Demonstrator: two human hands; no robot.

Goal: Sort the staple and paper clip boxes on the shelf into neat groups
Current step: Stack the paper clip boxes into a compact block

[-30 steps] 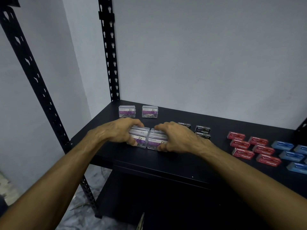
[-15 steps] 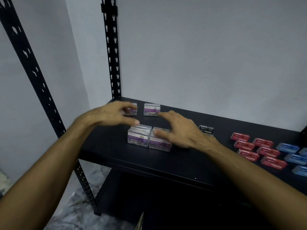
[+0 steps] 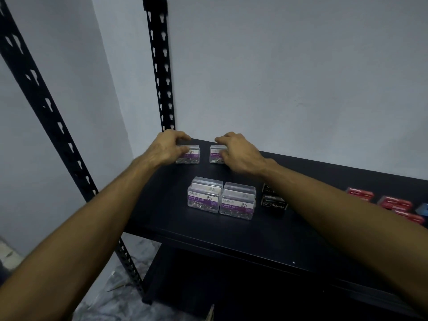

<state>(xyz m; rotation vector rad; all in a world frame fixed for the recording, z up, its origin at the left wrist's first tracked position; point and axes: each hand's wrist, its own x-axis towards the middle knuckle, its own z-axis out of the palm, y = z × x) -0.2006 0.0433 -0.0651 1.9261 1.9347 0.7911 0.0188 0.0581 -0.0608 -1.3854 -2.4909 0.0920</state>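
Two clear paper clip boxes stand at the back of the black shelf (image 3: 162, 216), apart from each other. My left hand (image 3: 168, 147) grips the left back box (image 3: 191, 156), fingers over its top and thumb on its front. My right hand (image 3: 238, 151) grips the right back box (image 3: 215, 155) the same way. Nearer the front, a block of several clear paper clip boxes (image 3: 221, 198) stands packed together, free of both hands.
Black staple boxes (image 3: 274, 201) sit just right of the front block. Red staple boxes (image 3: 393, 203) and a blue one (image 3: 423, 208) lie further right, partly hidden by my right forearm. A slotted black upright (image 3: 159, 66) rises at the back left corner against the wall.
Both hands let go of the front block of paper clip boxes, reached to the back of the shelf and closed on the two separate boxes there.
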